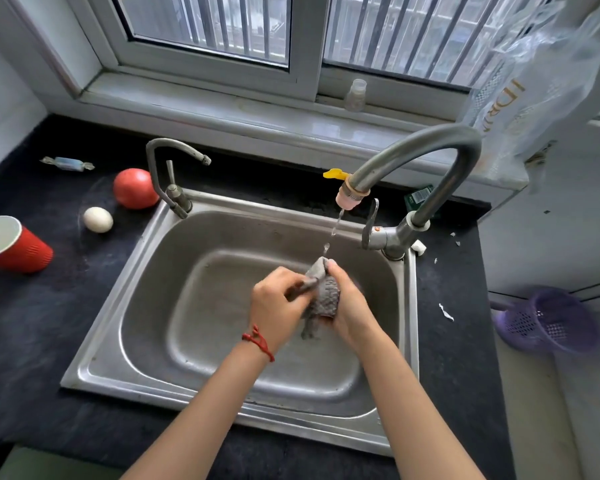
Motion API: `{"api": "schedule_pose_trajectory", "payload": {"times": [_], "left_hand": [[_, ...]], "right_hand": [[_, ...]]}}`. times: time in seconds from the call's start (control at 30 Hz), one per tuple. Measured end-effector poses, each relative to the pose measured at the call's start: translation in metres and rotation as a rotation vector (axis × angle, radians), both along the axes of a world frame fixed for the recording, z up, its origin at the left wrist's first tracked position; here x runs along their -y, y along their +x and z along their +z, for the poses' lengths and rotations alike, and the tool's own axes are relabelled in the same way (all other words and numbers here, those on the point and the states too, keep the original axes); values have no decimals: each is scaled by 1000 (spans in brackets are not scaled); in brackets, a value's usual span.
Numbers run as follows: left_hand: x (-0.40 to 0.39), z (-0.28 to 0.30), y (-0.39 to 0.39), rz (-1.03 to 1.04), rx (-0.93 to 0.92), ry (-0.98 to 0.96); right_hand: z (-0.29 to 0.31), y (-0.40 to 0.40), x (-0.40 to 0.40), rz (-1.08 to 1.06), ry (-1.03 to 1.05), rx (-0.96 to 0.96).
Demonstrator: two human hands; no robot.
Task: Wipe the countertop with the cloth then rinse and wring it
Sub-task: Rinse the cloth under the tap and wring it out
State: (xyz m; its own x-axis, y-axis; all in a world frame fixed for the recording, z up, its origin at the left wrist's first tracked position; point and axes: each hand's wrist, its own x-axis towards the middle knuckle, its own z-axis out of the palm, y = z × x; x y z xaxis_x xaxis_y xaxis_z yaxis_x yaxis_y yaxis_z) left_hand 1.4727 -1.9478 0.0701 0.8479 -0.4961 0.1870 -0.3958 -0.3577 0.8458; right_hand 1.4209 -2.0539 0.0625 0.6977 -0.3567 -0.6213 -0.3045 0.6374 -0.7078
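A grey textured cloth (324, 296) is bunched between both my hands over the steel sink (118, 327). My left hand (278, 303), with a red string bracelet at the wrist, pinches the cloth's left side. My right hand (350, 303) wraps around its right side. A thin stream of water (335, 230) runs from the tall curved tap (426, 150), through its pink nozzle, onto the cloth's top end. The dark countertop (42, 317) surrounds the sink.
On the left counter are a tipped red cup (14, 245), a white egg (98, 219), a tomato (135, 188) and a wrapped candy (68, 164). A smaller tap (168, 174) stands at the sink's back left. A purple basket (551, 320) lies at right, near white scraps (445, 311).
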Motion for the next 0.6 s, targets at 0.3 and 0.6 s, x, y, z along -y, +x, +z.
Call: {"api": "schedule_pose_trajectory", "payload": {"times": [0.3, 0.6], "left_hand": [[-28, -4, 12, -21, -430, -84], [-11, -25, 4, -199, -459, -80]], "right_hand": [[21, -4, 0, 199, -520, 5], [47, -3, -9, 167, -315, 337]]}}
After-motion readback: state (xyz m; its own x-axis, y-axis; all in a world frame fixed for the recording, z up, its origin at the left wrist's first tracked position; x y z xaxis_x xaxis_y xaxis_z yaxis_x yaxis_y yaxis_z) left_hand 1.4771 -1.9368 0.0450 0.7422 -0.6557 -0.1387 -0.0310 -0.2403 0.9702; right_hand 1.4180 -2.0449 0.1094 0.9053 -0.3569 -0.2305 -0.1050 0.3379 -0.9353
